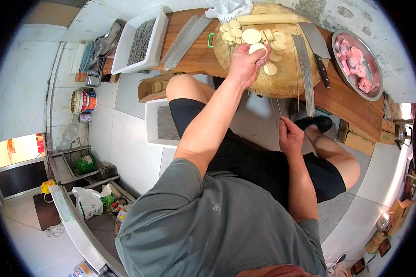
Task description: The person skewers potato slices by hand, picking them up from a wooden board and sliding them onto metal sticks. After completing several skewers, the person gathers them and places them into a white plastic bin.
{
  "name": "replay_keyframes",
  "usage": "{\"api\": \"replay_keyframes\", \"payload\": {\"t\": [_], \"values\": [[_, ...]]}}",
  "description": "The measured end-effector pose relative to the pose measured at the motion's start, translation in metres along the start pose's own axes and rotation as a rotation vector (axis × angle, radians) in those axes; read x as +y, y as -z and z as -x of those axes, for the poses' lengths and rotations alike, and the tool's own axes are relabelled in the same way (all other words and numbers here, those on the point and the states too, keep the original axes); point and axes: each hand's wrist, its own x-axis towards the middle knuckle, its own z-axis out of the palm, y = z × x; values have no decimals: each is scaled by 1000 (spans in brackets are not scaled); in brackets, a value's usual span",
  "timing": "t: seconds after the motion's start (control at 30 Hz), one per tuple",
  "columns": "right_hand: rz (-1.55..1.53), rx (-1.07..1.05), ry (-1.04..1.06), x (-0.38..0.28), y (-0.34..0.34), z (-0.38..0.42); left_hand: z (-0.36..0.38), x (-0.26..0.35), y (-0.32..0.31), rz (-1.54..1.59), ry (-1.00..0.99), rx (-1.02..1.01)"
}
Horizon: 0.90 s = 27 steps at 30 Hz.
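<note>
My left hand (245, 67) is closed on a pale round slice (258, 48), held over the front of a round wooden chopping board (235, 85). Lower and to the right, my right hand (291, 136) pinches the lower end of a thin metal skewer (275, 94). The skewer runs up toward the slice; whether its tip is in the slice is hard to see. Several more pale slices (251, 36) lie on the board behind my left hand. A long pale roll (270, 19) lies at the board's back. A bundle of metal skewers (302, 69) rests across its right side.
A cleaver (315, 44) lies on the board's right edge beside a metal bowl of raw meat (353, 60). Left on the wooden bench stand bagged skewers (186, 41) and a white bin of skewers (159, 41). Another white bin (151, 124) sits on the floor by my left leg.
</note>
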Motion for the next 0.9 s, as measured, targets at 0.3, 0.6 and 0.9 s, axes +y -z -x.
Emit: {"api": "replay_keyframes", "payload": {"t": [0.3, 0.6, 0.9], "values": [[-7, 15, 1, -1, -1, -1, 3, -7, 3, -46, 42, -62], [3, 17, -6, 1, 0, -4, 3, -4, 4, 75, 126, -57], [-1, 28, 17, 0, -2, -3, 9, -3, -2, -30, 97, -38]]}}
